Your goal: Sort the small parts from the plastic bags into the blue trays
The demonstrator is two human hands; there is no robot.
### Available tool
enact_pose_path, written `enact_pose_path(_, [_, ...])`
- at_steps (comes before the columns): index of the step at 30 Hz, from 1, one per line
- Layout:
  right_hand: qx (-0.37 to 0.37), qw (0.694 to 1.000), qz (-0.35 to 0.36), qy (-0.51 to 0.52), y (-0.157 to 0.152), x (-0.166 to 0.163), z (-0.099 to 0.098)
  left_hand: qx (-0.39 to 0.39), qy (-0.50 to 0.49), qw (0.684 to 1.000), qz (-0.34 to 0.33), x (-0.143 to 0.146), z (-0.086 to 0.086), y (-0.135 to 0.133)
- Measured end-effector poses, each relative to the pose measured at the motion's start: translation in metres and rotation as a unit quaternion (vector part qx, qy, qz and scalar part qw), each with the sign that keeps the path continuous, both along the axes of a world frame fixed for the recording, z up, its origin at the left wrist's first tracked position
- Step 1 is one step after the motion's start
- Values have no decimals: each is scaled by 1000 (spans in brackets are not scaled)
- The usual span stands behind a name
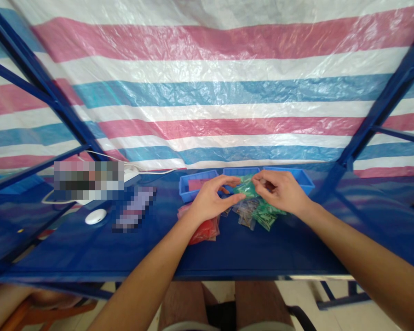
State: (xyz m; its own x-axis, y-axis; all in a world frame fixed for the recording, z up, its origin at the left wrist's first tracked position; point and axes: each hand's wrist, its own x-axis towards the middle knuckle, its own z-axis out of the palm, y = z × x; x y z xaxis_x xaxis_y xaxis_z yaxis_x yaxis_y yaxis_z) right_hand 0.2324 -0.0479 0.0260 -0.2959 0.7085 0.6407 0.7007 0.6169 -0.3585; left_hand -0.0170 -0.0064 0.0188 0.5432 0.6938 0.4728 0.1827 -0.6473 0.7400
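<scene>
My right hand (pixel 281 191) is closed, with its thumb and forefinger pinched on the upper right edge of a small green plastic bag (pixel 246 186). At the bag's left side is my left hand (pixel 214 196); its thumb and fingers are apart, their tips close to or touching the bag. Below the hands lie small clear bags (pixel 246 215) with dark contents that I cannot make out. More green bags (pixel 267 218) lie beside them, partly under my right hand. Red plastic bags (pixel 205 232) are heaped below my left wrist and partly hidden by it.
Behind my hands stand a left blue bin (pixel 183 190) with something pink inside, a middle blue bin (pixel 236 171) and a right blue bin (pixel 307 184). A white round case (pixel 95 216), a blurred phone-like object (pixel 136 208) and white cables (pixel 158 172) lie left. Blue frame posts (pixel 382 101) flank the table.
</scene>
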Motion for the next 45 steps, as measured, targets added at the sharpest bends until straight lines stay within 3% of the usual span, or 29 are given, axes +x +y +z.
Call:
enact_pose_path(7, [-80,990,5,115,5,-14,-15,-12,52,998,23,-1,-7,7])
enact_pose_path(14, [-124,972,66,190,9,-15,-16,-53,14,998,20,0,-6,7])
enact_pose_path(18, [-217,934,128,254,13,-14,-19,-99,-65,993,-17,1,-6,7])
enact_pose_path(26, [-299,870,202,337,13,-22,-20,-155,-131,978,-48,4,-10,9])
enact_pose_path(28, [-288,868,188,357,12,-24,-18,-142,-122,982,-37,4,-10,9])
enact_pose_path(33, [-244,881,101,393,14,-26,-18,-61,-86,992,71,1,-6,10])
enact_pose_path(35, [-237,883,80,398,15,-25,-19,-63,-73,993,67,1,-4,8])
enact_pose_path(40, [-254,883,170,357,11,-27,-21,-81,-46,996,-1,3,-3,4])
enact_pose_path(43, [-254,891,199,319,9,-29,-20,-69,-34,997,20,1,-4,7])
enact_pose_path(45, [-226,901,172,327,10,-28,-20,-88,-53,994,33,0,-6,12])
